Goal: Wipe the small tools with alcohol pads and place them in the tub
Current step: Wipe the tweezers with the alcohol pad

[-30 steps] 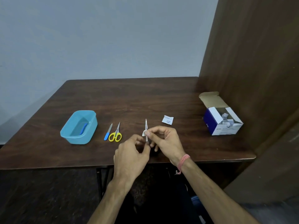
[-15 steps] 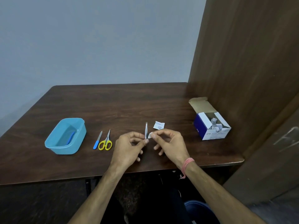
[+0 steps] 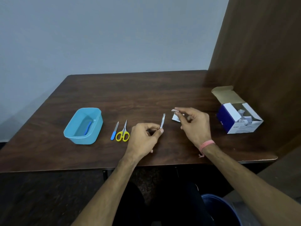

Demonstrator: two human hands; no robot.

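Observation:
My left hand (image 3: pixel 145 139) pinches the lower end of silver tweezers (image 3: pixel 162 121), which point up and away above the table. To its right, my right hand (image 3: pixel 194 125) pinches a small white alcohol pad (image 3: pixel 174 110) between thumb and fingertip, apart from the tweezers. A torn white pad wrapper (image 3: pixel 175 118) lies on the table just under that hand. The blue tub (image 3: pixel 96 128) stands at the left with a blue-handled tool (image 3: pixel 88 128) inside. Yellow-handled scissors (image 3: pixel 123 134) and a blue-handled nail file (image 3: pixel 114 131) lie side by side between tub and left hand.
An open blue-and-white box of pads (image 3: pixel 237 121) stands at the table's right, close to a brown wooden partition (image 3: pixel 260 62). The dark wooden table (image 3: pixel 138 95) meets a grey wall at the back. A blue bin rim (image 3: pixel 216 203) shows below the table edge.
My right hand has drawn the pad off the tweezers and moved right and away. My left hand still holds the tweezers. The camera view has shifted.

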